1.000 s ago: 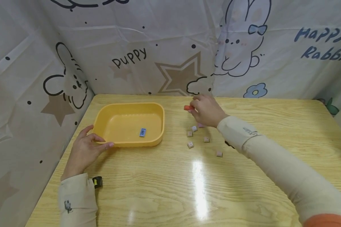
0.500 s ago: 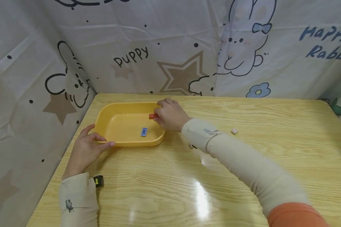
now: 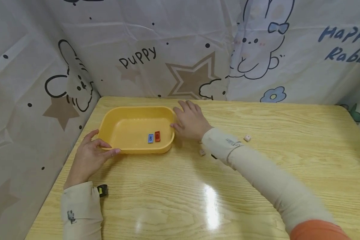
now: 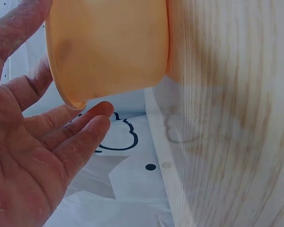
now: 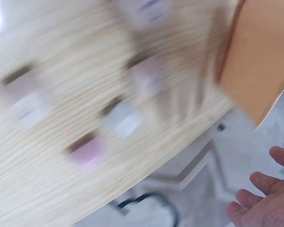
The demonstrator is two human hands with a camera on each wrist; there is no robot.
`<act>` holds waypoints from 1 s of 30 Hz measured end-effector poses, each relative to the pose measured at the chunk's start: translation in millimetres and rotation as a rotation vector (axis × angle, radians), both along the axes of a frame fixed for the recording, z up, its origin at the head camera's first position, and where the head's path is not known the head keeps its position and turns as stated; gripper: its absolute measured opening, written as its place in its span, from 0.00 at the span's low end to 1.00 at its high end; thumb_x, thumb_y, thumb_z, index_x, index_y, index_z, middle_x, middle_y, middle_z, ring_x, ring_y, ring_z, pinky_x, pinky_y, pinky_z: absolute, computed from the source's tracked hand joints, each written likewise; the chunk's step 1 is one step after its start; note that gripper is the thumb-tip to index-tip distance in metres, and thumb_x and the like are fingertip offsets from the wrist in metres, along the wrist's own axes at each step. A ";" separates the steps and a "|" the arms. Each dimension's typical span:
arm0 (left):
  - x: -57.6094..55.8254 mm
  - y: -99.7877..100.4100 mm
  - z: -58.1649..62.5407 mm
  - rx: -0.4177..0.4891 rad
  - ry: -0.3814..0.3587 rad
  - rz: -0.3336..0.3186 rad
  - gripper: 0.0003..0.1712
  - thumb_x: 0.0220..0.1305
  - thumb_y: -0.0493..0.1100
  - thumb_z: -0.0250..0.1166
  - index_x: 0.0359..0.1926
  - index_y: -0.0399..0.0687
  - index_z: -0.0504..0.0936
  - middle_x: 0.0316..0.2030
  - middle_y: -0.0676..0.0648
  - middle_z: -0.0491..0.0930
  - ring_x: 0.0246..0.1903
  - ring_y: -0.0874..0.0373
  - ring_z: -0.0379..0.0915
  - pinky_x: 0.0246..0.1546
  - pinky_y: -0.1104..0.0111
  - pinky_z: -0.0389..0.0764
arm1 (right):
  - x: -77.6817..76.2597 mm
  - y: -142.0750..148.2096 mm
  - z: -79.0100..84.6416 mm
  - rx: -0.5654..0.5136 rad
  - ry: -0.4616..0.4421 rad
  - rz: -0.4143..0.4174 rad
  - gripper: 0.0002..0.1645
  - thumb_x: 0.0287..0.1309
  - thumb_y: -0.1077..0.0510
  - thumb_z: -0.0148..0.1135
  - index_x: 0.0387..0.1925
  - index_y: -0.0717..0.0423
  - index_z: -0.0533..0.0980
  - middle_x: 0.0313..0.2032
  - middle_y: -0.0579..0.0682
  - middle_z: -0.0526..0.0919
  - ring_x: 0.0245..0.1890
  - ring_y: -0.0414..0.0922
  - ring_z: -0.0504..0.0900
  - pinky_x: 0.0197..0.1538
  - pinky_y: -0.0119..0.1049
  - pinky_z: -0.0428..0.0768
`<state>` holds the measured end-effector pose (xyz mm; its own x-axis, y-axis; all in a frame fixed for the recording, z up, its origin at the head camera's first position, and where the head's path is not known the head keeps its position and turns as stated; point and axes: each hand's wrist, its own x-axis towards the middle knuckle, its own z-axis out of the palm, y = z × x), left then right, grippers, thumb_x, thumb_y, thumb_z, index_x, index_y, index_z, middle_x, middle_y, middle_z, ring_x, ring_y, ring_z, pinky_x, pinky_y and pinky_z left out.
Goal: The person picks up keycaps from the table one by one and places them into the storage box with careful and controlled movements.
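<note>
My left hand [image 3: 90,156] pinches the front left rim of a yellow plastic basin [image 3: 138,151], thumb outside and a finger over the edge. In the left wrist view its other fingers lie spread beside the basin wall [image 4: 109,42]. Inside the basin, a small red keycap-like piece [image 3: 157,136] lies beside a blue one [image 3: 150,138], both with lettering. My right hand [image 3: 192,121] is just beyond the right rim, fingers extended and holding nothing. In the right wrist view its fingertips [image 5: 260,182] are apart from the basin.
Several small pale keycap-like pieces lie right of the basin, including a pink one [image 5: 87,152] and a bluish-white one [image 5: 123,118], blurred. Another pale piece [image 3: 247,138] sits farther right. A printed cloth [image 3: 126,40] hangs along the table's back and left.
The right hand carried the red piece left over the basin and let it go beside the blue one, then drew back slightly right. The left hand stays on the rim.
</note>
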<state>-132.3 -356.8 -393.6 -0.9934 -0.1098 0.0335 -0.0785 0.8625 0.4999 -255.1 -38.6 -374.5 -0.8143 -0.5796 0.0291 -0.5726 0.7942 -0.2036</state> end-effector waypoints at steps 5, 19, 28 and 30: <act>-0.7 0.0 1.0 -0.025 0.041 -0.024 0.29 0.50 0.61 0.71 0.30 0.35 0.82 0.66 0.28 0.62 0.69 0.36 0.53 0.64 0.37 0.60 | -7.3 46.0 -3.3 -0.047 0.000 -0.090 0.34 0.65 0.42 0.54 0.65 0.58 0.65 0.70 0.63 0.59 0.72 0.64 0.57 0.72 0.61 0.59; -1.2 1.1 -2.7 0.000 -0.015 0.011 0.33 0.52 0.65 0.68 0.33 0.35 0.81 0.71 0.32 0.55 0.71 0.33 0.49 0.64 0.34 0.56 | 13.3 164.5 -24.3 0.009 -0.025 -0.254 0.32 0.64 0.47 0.55 0.61 0.66 0.68 0.66 0.69 0.64 0.67 0.69 0.60 0.66 0.69 0.62; 0.3 0.5 -3.5 0.018 -0.014 0.012 0.32 0.52 0.63 0.69 0.33 0.35 0.80 0.72 0.32 0.54 0.71 0.33 0.48 0.64 0.34 0.56 | 36.3 207.9 -31.8 0.006 -0.085 -0.314 0.32 0.66 0.47 0.52 0.58 0.71 0.68 0.64 0.72 0.65 0.65 0.69 0.61 0.65 0.70 0.60; 0.0 0.8 -2.8 0.020 -0.016 0.005 0.31 0.53 0.63 0.69 0.33 0.35 0.80 0.72 0.32 0.53 0.71 0.33 0.48 0.64 0.34 0.56 | 43.3 214.2 -33.2 -0.002 -0.085 -0.320 0.32 0.66 0.46 0.52 0.57 0.71 0.69 0.63 0.71 0.67 0.64 0.69 0.62 0.65 0.69 0.61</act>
